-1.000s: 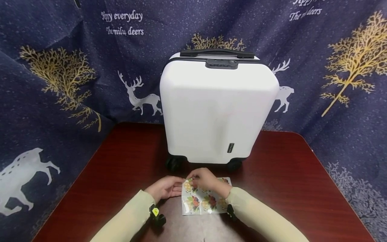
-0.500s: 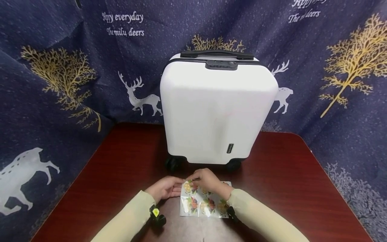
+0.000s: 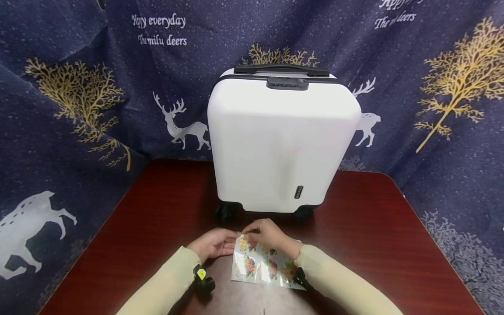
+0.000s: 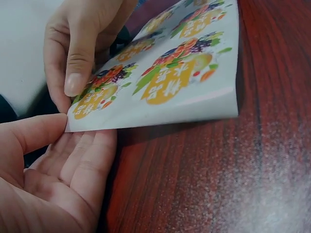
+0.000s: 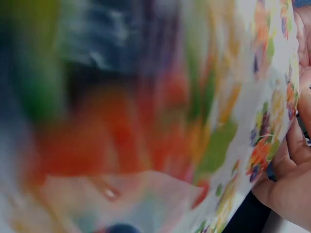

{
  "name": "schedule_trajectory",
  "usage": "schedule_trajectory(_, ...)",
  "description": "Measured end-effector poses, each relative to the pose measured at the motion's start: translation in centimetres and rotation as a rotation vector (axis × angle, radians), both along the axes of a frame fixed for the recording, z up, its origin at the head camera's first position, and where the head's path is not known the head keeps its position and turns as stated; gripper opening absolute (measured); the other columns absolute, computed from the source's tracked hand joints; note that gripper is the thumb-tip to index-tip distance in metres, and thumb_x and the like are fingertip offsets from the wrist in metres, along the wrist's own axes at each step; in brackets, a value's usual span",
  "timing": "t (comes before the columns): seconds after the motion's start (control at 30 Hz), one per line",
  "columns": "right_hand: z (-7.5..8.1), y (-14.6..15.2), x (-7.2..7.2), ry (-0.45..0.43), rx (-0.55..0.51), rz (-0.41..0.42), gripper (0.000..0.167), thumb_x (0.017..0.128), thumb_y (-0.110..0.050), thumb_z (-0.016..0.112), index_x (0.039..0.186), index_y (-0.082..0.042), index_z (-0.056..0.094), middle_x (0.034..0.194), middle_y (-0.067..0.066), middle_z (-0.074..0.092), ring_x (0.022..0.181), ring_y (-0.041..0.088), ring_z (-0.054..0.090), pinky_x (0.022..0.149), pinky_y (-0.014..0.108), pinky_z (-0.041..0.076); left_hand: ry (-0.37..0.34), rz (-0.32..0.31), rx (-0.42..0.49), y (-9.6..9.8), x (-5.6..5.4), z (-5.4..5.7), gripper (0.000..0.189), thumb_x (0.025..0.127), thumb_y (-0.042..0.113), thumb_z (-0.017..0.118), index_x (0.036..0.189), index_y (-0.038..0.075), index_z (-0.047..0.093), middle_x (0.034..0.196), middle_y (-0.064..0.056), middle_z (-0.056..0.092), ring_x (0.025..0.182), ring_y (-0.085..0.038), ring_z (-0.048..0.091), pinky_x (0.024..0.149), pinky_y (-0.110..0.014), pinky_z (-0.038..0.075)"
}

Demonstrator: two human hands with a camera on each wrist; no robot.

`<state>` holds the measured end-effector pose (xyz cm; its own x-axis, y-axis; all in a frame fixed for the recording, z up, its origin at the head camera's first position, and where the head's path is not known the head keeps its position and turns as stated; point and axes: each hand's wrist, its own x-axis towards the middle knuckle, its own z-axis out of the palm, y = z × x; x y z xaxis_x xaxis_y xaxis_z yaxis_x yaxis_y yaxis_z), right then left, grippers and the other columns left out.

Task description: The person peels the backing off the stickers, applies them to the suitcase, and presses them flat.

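A glossy white sticker sheet (image 3: 257, 273), printed with rows of fruit pictures and yellow labels, lies slanted before me in the head view. Its far left corner sits between both hands. My left hand (image 3: 214, 243) pinches that corner, the thumb at the edge and the other fingers beneath. Opposite it, my right hand (image 3: 269, 234) grips the same corner, with the thumb (image 4: 77, 73) on the printed face in the left wrist view. That view also shows the sheet's edge raised off the table. The sheet nearly fills the right wrist view, blurred, and its underside is hidden.
A white suitcase (image 3: 283, 148) with black wheels stands upright just beyond the hands on a dark red wooden table (image 3: 366, 245). Behind it hangs a blue cloth (image 3: 173, 70) with deer and trees. Black wrist cameras are strapped at both cuffs.
The sheet has turned, its right side swinging toward me, and its near edge now slopes down to the right. Both hands have hardly moved and keep the same corner.
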<state>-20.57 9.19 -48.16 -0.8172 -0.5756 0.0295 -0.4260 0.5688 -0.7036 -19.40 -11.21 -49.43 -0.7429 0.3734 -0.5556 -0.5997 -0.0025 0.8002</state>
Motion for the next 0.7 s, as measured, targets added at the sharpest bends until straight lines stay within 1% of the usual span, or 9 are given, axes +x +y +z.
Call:
schedule_trajectory(0.07,-0.01,-0.1,-0.06,0.021,0.0,-0.002,0.016,0.095,-0.005,0.068,0.106,-0.004,0.079,0.104,0.011,0.079,0.095,0.02,0.071,0.081,0.022,0.054,-0.001,-0.005,-0.005,-0.04,-0.09,0.02,0.021,0.103,0.011,0.051,0.113,-0.002,0.064,0.091,-0.002,0.077,0.085,-0.01,0.073,0.088,-0.03,0.062)
schedule_trajectory(0.13,0.0,-0.2,-0.1,0.031,0.001,-0.008,0.014,0.094,-0.005,0.069,0.104,-0.005,0.08,0.106,0.01,0.079,0.101,0.023,0.071,0.084,0.023,0.054,-0.005,-0.007,-0.005,-0.03,-0.12,0.08,0.021,0.103,0.012,0.052,0.113,-0.002,0.065,0.089,-0.002,0.077,0.084,-0.01,0.073,0.087,-0.03,0.062)
schedule_trajectory(0.17,0.01,-0.24,-0.12,0.031,0.001,-0.01,0.013,0.094,-0.005,0.07,0.103,-0.005,0.08,0.105,0.01,0.079,0.101,0.024,0.071,0.084,0.024,0.054,-0.007,-0.007,-0.005,-0.01,-0.13,0.08,0.021,0.103,0.012,0.052,0.113,-0.002,0.065,0.089,-0.002,0.077,0.084,-0.01,0.073,0.087,-0.03,0.062)
schedule_trajectory(0.27,0.06,-0.31,-0.17,0.032,-0.003,-0.01,0.012,0.092,-0.005,0.072,0.101,-0.005,0.08,0.102,0.009,0.079,0.098,0.022,0.07,0.082,0.023,0.053,-0.016,-0.008,-0.007,0.07,-0.14,0.01,0.022,0.103,0.012,0.052,0.112,-0.002,0.066,0.089,-0.003,0.077,0.084,-0.011,0.074,0.087,-0.03,0.063)
schedule_trajectory(0.5,-0.08,-0.37,-0.29,0.059,-0.028,0.012,0.011,0.09,-0.003,0.073,0.098,-0.005,0.081,0.095,0.008,0.078,0.088,0.014,0.068,0.077,0.018,0.051,-0.023,-0.006,-0.011,0.03,-0.13,-0.2,0.019,0.103,0.013,0.052,0.106,0.002,0.067,0.088,-0.003,0.077,0.084,-0.011,0.074,0.086,-0.03,0.063)
schedule_trajectory(0.57,-0.1,-0.39,-0.32,0.064,-0.028,0.012,0.012,0.091,-0.002,0.073,0.098,-0.005,0.081,0.096,0.008,0.078,0.089,0.015,0.068,0.077,0.018,0.051,-0.019,-0.007,-0.013,-0.01,-0.15,-0.22,0.02,0.103,0.013,0.051,0.107,0.002,0.067,0.089,-0.003,0.078,0.084,-0.011,0.074,0.086,-0.029,0.063)
schedule_trajectory(0.7,-0.06,-0.41,-0.3,0.067,-0.022,0.004,0.012,0.091,-0.004,0.073,0.1,-0.005,0.081,0.1,0.009,0.078,0.095,0.02,0.069,0.081,0.021,0.053,-0.019,-0.004,-0.008,-0.08,-0.17,-0.2,0.02,0.104,0.012,0.05,0.11,0.001,0.066,0.09,-0.003,0.078,0.084,-0.011,0.074,0.086,-0.03,0.063)
